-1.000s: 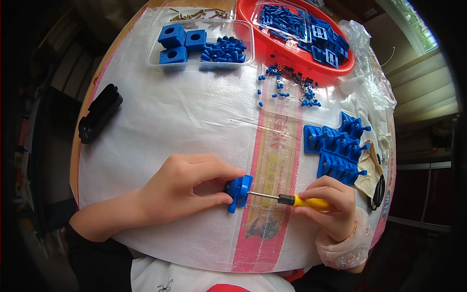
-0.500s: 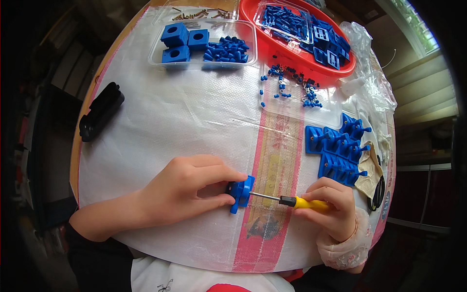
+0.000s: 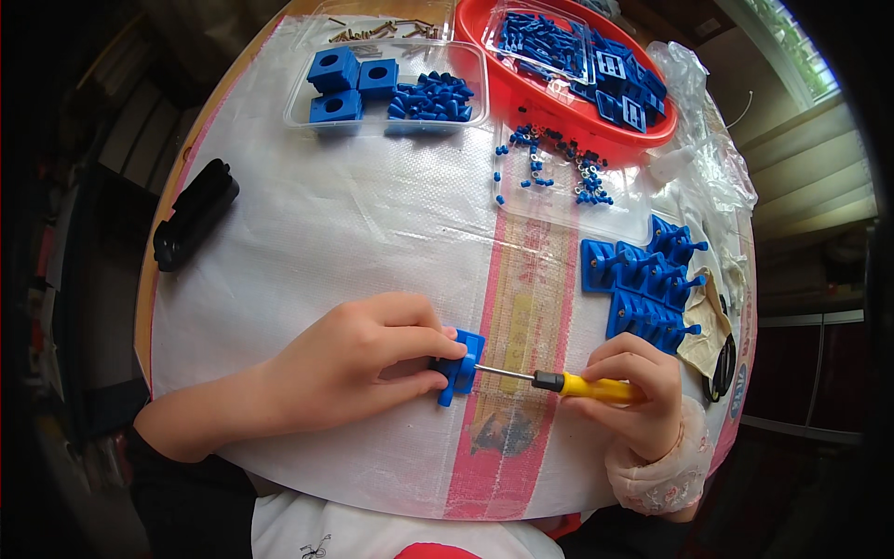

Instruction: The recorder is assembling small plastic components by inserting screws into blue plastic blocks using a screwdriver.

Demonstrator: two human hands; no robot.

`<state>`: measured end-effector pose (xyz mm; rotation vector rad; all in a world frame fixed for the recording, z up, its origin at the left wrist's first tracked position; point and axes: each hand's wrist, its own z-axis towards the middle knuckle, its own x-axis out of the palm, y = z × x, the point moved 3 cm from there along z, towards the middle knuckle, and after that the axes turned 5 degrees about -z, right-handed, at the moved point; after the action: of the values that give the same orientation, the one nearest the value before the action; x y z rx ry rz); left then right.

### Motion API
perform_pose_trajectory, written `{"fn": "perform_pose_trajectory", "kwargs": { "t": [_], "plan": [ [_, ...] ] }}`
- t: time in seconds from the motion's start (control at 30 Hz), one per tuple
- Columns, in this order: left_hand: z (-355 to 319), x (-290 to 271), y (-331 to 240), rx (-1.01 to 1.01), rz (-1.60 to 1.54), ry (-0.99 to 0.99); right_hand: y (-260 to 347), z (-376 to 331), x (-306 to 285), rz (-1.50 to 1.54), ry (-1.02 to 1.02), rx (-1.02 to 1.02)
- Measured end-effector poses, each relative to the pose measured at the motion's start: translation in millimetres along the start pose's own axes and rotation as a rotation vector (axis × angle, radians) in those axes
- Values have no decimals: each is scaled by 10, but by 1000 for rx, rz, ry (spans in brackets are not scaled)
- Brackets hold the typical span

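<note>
Part (image 3: 464, 365): one is showing, glossy blue, with a flat plate and a stubby arm pointing near; it is sitting near the middle, by the stripe (image 3: 480, 410)'s left edge.
Left hand (image 3: 368, 345): thumb and fingers are pinching the part from the left.
Right hand (image 3: 656, 396): fingers are curling round the screwdriver's yellow handle.
Screwdriver (image 3: 549, 381): one, its thin shaft ending at the part's right face.
Blocks (image 3: 340, 82): three, blue and holed, are standing far left in one clear box (image 3: 368, 126).
Tub (image 3: 659, 137): one, red, is standing far right.
Case (image 3: 196, 214): one, black, is lying left.
Similar parts (image 3: 643, 284): several are overlapping at right, preventing a sure count.
</note>
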<state>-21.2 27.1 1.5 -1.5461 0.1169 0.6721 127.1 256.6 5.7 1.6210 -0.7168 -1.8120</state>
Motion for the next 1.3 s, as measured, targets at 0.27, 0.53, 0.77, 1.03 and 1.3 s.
{"fn": "perform_pose_trajectory", "kwargs": {
  "t": [0.27,0.53,0.77,1.03,1.3],
  "plan": [
    [2,1,-5,-2,-5,-1,80,28,-28,129,-6,180],
    [2,4,-3,-4,-6,0,-52,-25,-21,106,17,103],
    [-4,2,7,-4,-20,-8,38,24,-8,167,90,213],
    [7,-6,-16,-10,-10,4,-37,-31,-51,83,-6,43],
    [4,1,2,-6,-19,3,-21,-13,-7,215,-16,202]
  ]
}}
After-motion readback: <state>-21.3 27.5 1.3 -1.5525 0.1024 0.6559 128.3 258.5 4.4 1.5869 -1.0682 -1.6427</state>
